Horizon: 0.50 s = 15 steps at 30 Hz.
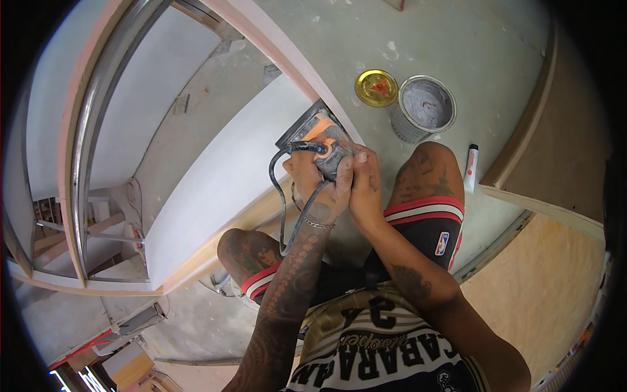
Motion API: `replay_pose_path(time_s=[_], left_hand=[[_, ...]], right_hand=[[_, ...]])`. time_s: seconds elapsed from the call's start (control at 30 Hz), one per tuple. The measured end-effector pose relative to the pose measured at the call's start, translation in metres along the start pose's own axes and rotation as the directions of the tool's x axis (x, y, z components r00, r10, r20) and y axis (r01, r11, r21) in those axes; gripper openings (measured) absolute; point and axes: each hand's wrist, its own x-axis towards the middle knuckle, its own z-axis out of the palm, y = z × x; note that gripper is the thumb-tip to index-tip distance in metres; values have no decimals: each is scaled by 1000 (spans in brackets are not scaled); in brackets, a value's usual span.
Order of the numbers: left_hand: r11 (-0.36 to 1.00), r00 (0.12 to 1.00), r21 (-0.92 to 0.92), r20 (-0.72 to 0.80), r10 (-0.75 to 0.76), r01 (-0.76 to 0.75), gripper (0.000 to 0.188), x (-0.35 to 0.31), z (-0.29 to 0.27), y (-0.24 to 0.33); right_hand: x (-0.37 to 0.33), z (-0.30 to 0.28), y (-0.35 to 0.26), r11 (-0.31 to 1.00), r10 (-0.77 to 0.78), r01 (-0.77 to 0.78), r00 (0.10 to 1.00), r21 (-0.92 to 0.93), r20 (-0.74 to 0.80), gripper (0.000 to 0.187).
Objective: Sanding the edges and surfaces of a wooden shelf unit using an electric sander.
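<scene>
An orange and black electric sander (333,145), dusty with grey powder, lies with its flat pad against the edge of a curved pinkish-white panel rim (304,75). Around its body wraps my left hand (317,179), and the sander's black cord (273,176) loops down beside that wrist. My right hand (366,179) grips the sander's near right end, its fingers bent and close to the left hand. Part of the sander is hidden under both hands.
Right of the sander, an open can of grey paste (428,104) stands on the floor next to its gold lid (376,88). A white tube (471,168) lies by my right knee. Curved framework with metal strips (88,130) rises at left; a wooden panel (548,157) is at right.
</scene>
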Motion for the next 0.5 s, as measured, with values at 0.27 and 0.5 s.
replay_pose_path(time_s=[0.27, 0.5], left_hand=[[1000, 995, 2, -100, 9, -9, 64, 41, -23, 25], [999, 1000, -47, -9, -14, 14, 58, 8, -15, 1]], right_hand=[[10, 35, -27, 996, -76, 74, 997, 54, 30, 39], [0, 16, 1, 999, -15, 17, 999, 44, -38, 35]])
